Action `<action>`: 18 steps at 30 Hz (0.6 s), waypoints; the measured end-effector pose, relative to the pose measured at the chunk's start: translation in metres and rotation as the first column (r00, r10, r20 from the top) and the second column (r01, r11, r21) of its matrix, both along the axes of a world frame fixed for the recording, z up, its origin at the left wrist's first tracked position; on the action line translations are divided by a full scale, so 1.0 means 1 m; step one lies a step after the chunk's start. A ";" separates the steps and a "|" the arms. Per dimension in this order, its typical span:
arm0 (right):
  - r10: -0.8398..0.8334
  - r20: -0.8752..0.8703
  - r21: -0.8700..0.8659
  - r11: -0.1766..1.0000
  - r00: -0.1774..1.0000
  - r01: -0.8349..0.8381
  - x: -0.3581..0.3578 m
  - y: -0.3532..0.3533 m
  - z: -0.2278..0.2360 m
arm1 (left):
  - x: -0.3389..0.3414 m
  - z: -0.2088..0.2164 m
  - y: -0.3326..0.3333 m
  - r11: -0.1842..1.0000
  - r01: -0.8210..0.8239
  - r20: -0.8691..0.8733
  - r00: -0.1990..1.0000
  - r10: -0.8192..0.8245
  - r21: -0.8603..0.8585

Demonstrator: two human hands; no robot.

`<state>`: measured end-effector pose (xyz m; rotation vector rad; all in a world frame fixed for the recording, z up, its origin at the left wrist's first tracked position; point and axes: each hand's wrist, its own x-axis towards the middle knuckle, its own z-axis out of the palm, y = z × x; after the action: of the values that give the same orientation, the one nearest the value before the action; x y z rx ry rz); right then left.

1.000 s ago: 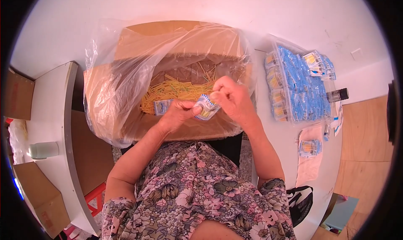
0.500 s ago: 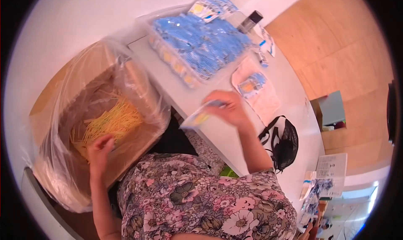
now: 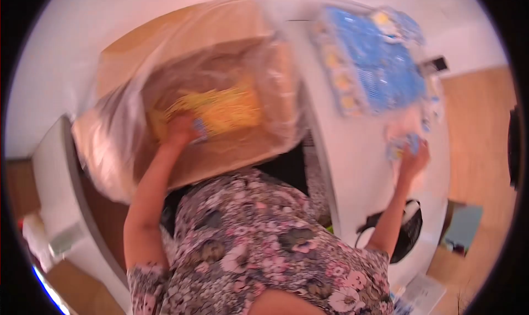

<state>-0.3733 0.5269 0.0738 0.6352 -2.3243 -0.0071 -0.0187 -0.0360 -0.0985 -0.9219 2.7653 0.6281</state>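
My left hand [image 3: 181, 128] reaches down into a cardboard box [image 3: 128, 62] lined with clear plastic. Its fingers are closed on a small blue-and-white packet [image 3: 200, 128], beside a heap of thin yellow strands [image 3: 231, 106]. Motion blurs the grip a little. Over on the white table [image 3: 358, 174], my right hand [image 3: 414, 159] pinches the edge of a small blue printed packet [image 3: 403, 144], which lies on a pale pink cloth [image 3: 398, 128]. The fingers cover part of that packet.
A clear tray full of blue packets [image 3: 380, 67] stands at the table's far side, with a dark-capped bottle [image 3: 435, 66] beside it. Close to my right forearm lies a black mesh bag [image 3: 409, 232]. Another white surface [image 3: 60, 177] is at the left.
The view has swung left. My left hand has gone deeper into the box and now has a packet. My right hand has moved away from the table's near edge to the packet on the cloth.
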 end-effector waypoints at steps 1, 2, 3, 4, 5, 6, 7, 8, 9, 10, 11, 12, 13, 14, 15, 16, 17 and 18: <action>0.035 -0.016 -0.022 0.999 0.999 -0.035 0.005 -0.001 0.001 | 0.000 -0.003 0.002 0.995 0.066 0.004 0.998 -0.066 -0.076; 0.062 -0.034 -0.044 0.997 0.998 -0.063 0.013 -0.008 0.003 | 0.002 -0.008 0.003 0.994 0.063 0.079 0.995 -0.056 -0.092; 0.093 -0.014 -0.072 0.993 0.996 -0.094 0.024 -0.021 0.010 | 0.003 -0.010 0.005 0.992 0.072 0.145 0.988 -0.057 -0.101; 0.115 0.000 -0.100 0.988 0.993 -0.114 0.035 -0.036 0.016 | 0.004 -0.010 0.007 0.992 0.052 0.162 0.986 -0.033 -0.114; 0.127 0.009 -0.110 0.986 0.992 -0.126 0.044 -0.048 0.021 | 0.002 -0.010 0.009 0.988 0.052 0.211 0.977 -0.020 -0.145; 0.156 0.023 -0.128 0.980 0.988 -0.152 0.051 -0.059 0.027 | 0.002 -0.009 0.007 0.983 0.055 0.256 0.967 -0.009 -0.174; 0.182 0.035 -0.141 0.974 0.983 -0.176 0.058 -0.069 0.032 | 0.005 -0.009 0.004 0.983 0.048 0.260 0.966 0.000 -0.178; 0.189 0.037 -0.143 0.973 0.981 -0.182 0.064 -0.080 0.036 | 0.008 -0.010 0.001 0.991 -0.004 0.259 0.965 0.039 -0.133; 0.253 0.037 -0.180 0.953 0.967 -0.243 0.070 -0.090 0.041 | 0.009 -0.009 0.000 0.995 -0.054 0.258 0.963 0.075 -0.087; 0.313 0.036 -0.215 0.930 0.949 -0.298 0.076 -0.100 0.043 | 0.009 -0.003 0.000 0.995 -0.055 0.260 0.963 0.076 -0.087; 0.315 0.038 -0.215 0.929 0.948 -0.300 0.082 -0.111 0.046 | 0.010 0.003 0.002 0.992 -0.070 0.184 0.979 0.089 -0.108; 0.368 0.016 -0.193 0.913 0.930 -0.358 0.087 -0.124 0.050 | 0.011 0.009 0.002 0.988 -0.089 0.106 0.989 0.103 -0.129; 0.419 -0.013 -0.174 0.893 0.908 -0.415 0.094 -0.133 0.052 | 0.012 0.010 0.000 0.986 -0.094 0.101 0.989 0.108 -0.135; 0.423 -0.020 -0.178 0.890 0.906 -0.419 0.100 -0.142 0.053 | 0.012 0.009 -0.002 0.987 -0.089 0.084 0.991 0.101 -0.136; 0.468 -0.025 -0.114 0.877 0.883 -0.468 0.106 -0.153 0.055 | 0.012 0.007 -0.004 0.988 -0.084 0.070 0.993 0.093 -0.131; 0.519 -0.028 -0.053 0.853 0.854 -0.520 0.110 -0.165 0.055 | 0.016 0.000 -0.009 0.986 -0.095 0.067 0.992 0.105 -0.135; 0.582 -0.027 -0.036 0.812 0.813 -0.582 0.115 -0.177 0.055 | 0.020 -0.008 -0.013 0.988 -0.129 0.069 0.988 0.135 -0.091; 0.587 -0.027 -0.037 0.808 0.809 -0.588 0.123 -0.188 0.053 | 0.023 -0.014 -0.015 0.987 -0.157 0.075 0.984 0.160 -0.044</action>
<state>-0.2507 0.3388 0.1265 1.3051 -2.0118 0.3253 0.0043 -0.0512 -0.1128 -1.1585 2.6620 0.5523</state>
